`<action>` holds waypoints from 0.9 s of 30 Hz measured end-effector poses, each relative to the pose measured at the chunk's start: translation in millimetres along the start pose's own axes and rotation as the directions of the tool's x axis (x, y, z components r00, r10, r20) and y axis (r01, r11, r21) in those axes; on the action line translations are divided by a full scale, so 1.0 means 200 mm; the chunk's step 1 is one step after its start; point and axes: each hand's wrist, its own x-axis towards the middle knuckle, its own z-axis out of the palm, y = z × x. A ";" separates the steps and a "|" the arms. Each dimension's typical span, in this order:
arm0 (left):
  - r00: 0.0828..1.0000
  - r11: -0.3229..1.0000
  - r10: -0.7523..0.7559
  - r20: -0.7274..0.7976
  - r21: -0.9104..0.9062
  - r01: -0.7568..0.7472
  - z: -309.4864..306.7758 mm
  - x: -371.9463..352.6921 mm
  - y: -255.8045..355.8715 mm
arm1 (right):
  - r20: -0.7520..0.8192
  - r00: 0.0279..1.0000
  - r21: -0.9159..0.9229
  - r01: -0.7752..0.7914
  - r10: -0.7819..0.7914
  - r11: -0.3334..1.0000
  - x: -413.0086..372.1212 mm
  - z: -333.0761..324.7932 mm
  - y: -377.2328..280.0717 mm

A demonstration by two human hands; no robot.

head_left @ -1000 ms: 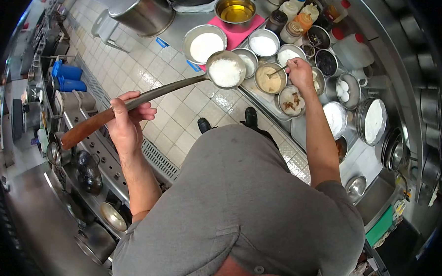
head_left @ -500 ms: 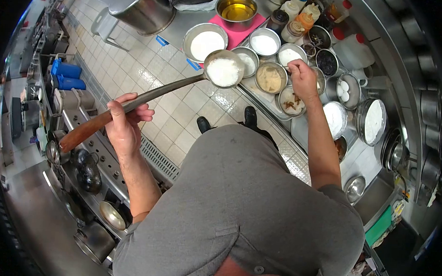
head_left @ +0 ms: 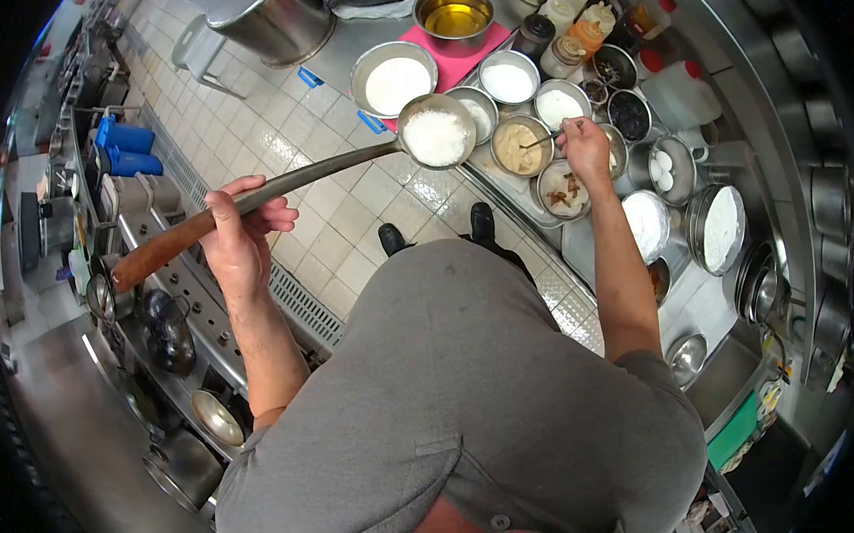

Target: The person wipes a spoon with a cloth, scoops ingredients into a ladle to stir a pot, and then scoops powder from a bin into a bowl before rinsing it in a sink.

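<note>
A long-handled ladle [head_left: 339, 158] rests along my left hand [head_left: 243, 232], its wooden end pointing down and left. White granular stuff [head_left: 435, 137] fills its bowl. The fingers of that hand curl round the handle. My right hand [head_left: 587, 148] pinches the handle of a small spoon [head_left: 539, 141]. That spoon reaches into a metal bowl of tan powder [head_left: 512, 154], and its tip is hard to make out. Just below my right hand stands a bowl with brown pieces on a pale filling [head_left: 562, 190].
Bowls of white powder [head_left: 507, 81] and dark contents [head_left: 629, 118] crowd the counter. A pot of yellow liquid [head_left: 452, 22] sits on a pink mat [head_left: 481, 46]. Sauce bottles [head_left: 562, 57] stand behind. On the left is a stove with a dark wok [head_left: 167, 331].
The small spoon in my right hand now shows plainly, extending left into the tan powder. My left hand and the ladle have barely shifted.
</note>
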 end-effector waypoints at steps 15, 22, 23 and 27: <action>0.999 1.000 -0.027 0.040 0.001 0.027 0.04 0.02 -0.01 | 0.000 0.978 0.361 -0.194 0.209 0.912 -0.02 -0.09 0.01; 0.994 0.996 -0.084 0.064 0.026 0.082 0.13 0.04 -0.02 | -0.080 0.985 0.428 -0.107 0.156 0.897 -0.08 -0.17 -0.16; 0.995 0.996 -0.082 0.064 0.025 0.081 0.15 0.05 -0.02 | -0.086 0.985 0.451 -0.097 0.151 0.887 -0.10 -0.18 -0.21; 0.990 0.994 -0.105 0.093 0.045 0.101 0.23 0.06 -0.03 | 0.013 1.000 0.441 -0.001 -0.005 0.898 -0.23 -0.11 -0.39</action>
